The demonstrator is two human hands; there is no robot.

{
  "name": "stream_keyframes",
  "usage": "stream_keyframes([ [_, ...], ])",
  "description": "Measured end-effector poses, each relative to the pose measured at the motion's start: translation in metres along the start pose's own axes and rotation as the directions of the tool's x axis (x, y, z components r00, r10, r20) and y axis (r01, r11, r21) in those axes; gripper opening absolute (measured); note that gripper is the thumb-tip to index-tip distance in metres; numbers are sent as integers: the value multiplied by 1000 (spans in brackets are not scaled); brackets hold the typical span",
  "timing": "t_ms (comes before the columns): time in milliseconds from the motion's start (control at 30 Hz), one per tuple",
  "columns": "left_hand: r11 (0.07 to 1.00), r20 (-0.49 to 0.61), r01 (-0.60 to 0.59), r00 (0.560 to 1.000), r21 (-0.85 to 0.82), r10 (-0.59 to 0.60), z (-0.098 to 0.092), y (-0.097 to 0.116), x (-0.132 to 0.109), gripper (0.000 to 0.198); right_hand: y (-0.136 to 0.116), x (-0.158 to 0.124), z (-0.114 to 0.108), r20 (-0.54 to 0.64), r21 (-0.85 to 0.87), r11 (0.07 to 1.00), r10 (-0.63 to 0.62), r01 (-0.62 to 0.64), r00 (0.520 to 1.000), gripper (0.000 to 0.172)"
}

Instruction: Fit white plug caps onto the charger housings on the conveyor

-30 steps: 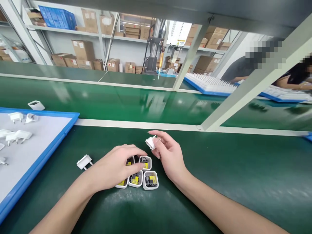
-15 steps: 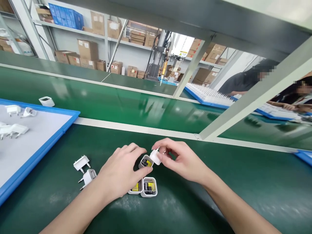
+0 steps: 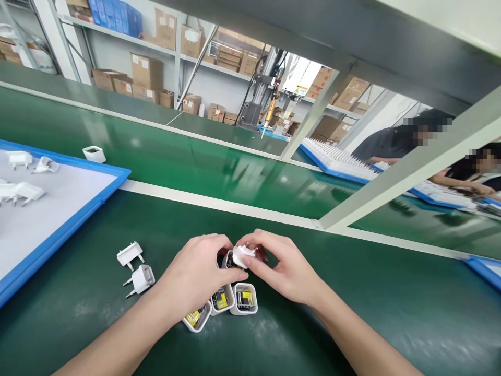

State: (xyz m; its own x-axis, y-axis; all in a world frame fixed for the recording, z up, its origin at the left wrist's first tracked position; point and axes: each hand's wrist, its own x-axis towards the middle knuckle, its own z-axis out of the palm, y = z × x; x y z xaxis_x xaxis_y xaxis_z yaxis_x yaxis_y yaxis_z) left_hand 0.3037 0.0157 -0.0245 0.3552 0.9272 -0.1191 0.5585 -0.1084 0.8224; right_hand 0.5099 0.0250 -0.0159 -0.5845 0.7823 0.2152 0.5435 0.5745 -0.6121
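My left hand (image 3: pixel 191 274) is closed around a small white charger housing (image 3: pixel 226 262) with electronics inside, thumb in front and fingers behind. My right hand (image 3: pixel 287 269) pinches a white two-pin plug cap (image 3: pixel 241 256), pins pointing up and away. The cap is tilted over the housing's open end and partly covers it; whether it is seated I cannot tell. Below the hands, several more open housings (image 3: pixel 245 312) stand close together, showing yellow and black parts. Left of my left wrist lie two loose plug caps, one (image 3: pixel 130 254) behind the other (image 3: pixel 142 280).
A blue-rimmed tray (image 3: pixel 111 183) with several plug caps is at left. Beyond the pale rail runs a green conveyor belt (image 3: pixel 188 172) carrying a white housing (image 3: pixel 94 153). A slanted metal post (image 3: pixel 376 185) rises at right. Two people sit beyond, near trays of white parts.
My right hand has brought the plug cap left and lower onto the housing. The lone housing on the belt has shifted right. The view has tilted slightly.
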Motion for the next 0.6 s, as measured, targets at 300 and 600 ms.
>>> stream_keyframes([
  [300, 996, 63, 18, 998, -82, -13, -4, -5, -1, 14, 6, 0, 8, -14, 74, 997, -1, 2, 1000, 11],
  [600, 1000, 33, 17, 999, -17, -17, -1, -7, 3, 9, -2, 1, 7, 30, -42, 999, -25, 26, 999, 11],
])
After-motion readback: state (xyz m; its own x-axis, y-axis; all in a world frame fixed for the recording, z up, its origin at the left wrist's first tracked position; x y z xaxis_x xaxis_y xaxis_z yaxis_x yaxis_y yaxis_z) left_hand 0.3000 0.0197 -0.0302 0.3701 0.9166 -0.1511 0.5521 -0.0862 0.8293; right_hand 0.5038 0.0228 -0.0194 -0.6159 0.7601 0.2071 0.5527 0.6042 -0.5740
